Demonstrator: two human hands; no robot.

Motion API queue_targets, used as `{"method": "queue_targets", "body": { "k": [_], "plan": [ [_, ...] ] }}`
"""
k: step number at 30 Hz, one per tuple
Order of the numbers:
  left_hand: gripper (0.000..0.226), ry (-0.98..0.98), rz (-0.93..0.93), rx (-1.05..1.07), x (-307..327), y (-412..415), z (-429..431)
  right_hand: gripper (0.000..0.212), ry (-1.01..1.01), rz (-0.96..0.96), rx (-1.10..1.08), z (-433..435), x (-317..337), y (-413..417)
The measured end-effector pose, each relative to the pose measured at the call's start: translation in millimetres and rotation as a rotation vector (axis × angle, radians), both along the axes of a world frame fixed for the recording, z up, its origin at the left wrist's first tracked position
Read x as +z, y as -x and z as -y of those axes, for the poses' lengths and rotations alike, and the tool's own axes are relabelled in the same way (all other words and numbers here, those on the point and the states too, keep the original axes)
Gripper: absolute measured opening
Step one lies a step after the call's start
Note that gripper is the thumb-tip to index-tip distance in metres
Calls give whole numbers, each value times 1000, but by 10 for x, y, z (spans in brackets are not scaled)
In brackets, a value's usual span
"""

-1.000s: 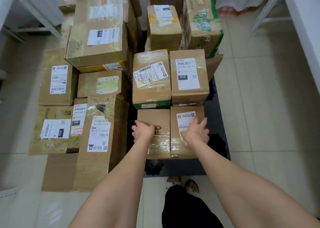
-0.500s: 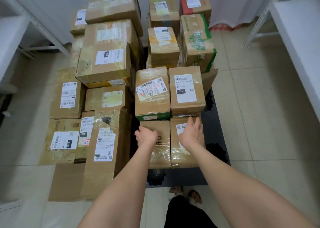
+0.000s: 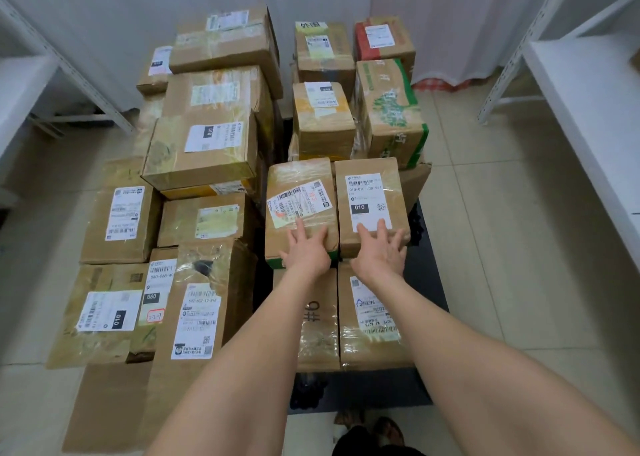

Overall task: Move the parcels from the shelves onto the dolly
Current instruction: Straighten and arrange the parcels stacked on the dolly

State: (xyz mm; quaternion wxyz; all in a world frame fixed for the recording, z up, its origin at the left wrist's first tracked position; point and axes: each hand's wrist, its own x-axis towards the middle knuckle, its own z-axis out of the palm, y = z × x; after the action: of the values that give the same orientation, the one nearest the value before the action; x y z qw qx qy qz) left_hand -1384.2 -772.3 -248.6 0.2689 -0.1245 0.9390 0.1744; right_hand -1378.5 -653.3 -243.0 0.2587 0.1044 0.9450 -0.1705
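Note:
Several taped cardboard parcels are stacked on a dark dolly (image 3: 429, 282). My left hand (image 3: 306, 251) rests with spread fingers on the near edge of a parcel with a slanted label (image 3: 299, 196). Flat on the near edge of the neighbouring parcel marked 010 (image 3: 370, 192) lies my right hand (image 3: 381, 253), fingers straight. Below them sit two lower parcels: one marked #0 (image 3: 317, 320) and one with a white label (image 3: 372, 317).
A taller pile of parcels (image 3: 201, 151) stands on the left, more behind (image 3: 323, 120), including a green-printed box (image 3: 389, 109). White metal shelves flank both sides: left (image 3: 20, 85), right (image 3: 588, 85). Tiled floor lies open on the right. My feet show at the bottom.
Both hands have moved up from the two lower front parcels onto the two parcels stacked above them, and the fingers have spread. The view has tilted upward.

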Motion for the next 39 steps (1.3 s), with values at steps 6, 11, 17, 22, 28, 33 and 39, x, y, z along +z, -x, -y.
{"method": "queue_targets", "body": {
  "k": [6,11,17,22,28,33,39],
  "plan": [
    [76,-12,16,-60,-78,-100,147,73,21,-2,-4,24,-59,-7],
    [73,-9,-9,-53,-77,-102,137,75,-13,28,29,14,-39,-41],
    [59,-15,-23,-14,-7,-111,165,73,12,4,30,-2,115,-77],
    [50,-16,8,47,311,-302,191,70,11,-55,26,-65,443,-271],
    [50,-23,15,71,841,-431,149,65,0,-76,26,-164,977,-389],
    [48,-40,-38,116,1230,-441,-15,60,16,-96,119,-253,1409,-378],
    [47,-25,-107,215,1553,-494,-357,55,10,-142,166,-766,1729,-224]
  ]
}}
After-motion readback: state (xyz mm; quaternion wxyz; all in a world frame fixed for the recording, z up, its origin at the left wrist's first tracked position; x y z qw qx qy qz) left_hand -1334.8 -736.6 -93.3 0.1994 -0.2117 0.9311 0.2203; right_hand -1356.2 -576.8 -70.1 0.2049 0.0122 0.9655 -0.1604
